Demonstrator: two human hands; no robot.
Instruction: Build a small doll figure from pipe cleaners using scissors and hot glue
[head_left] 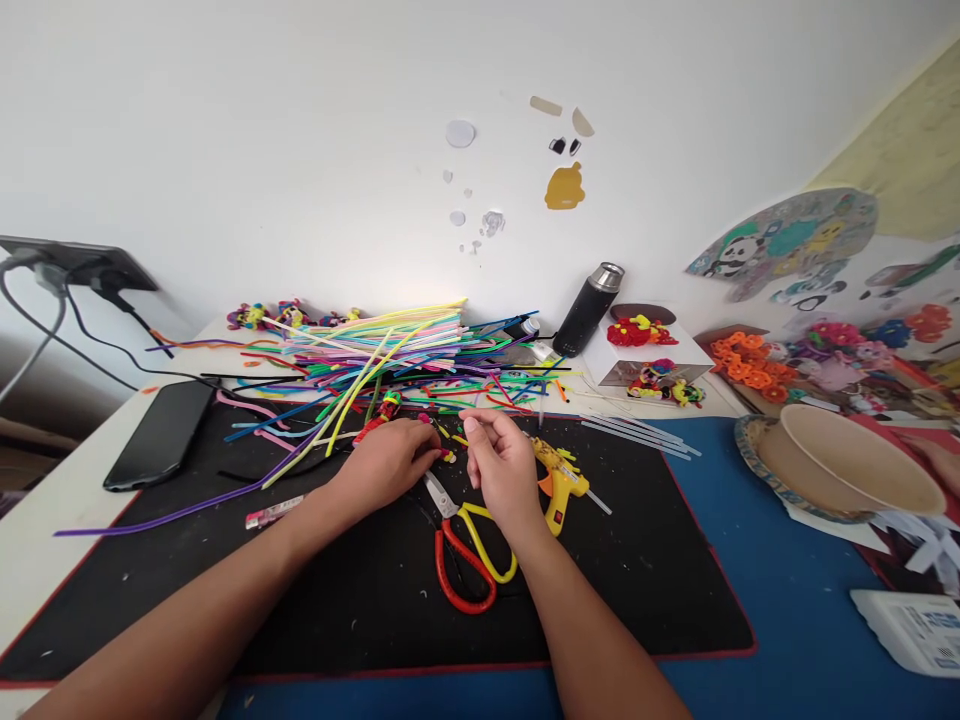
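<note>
My left hand (394, 455) is closed over a small multicoloured pipe-cleaner figure (389, 404); its red and green parts show beyond the knuckles, and the rest is hidden. Beside it, my right hand (504, 465) has its fingers curled into a pinch, and whatever is between the tips is too small to make out. Scissors (466, 570) with one red and one yellow handle lie between my forearms, blades pointing toward the left hand. A yellow glue gun (559, 480) rests just right of my right hand. Small coloured scraps lie around my fingertips.
A big heap of pipe cleaners (375, 350) lies along the wall. Around the black mat (322, 610) are a phone (161, 435), a black thermos (589, 310), clear glue sticks (637, 436) and a bowl (855, 460). Another person's hand (937, 458) shows at the right edge.
</note>
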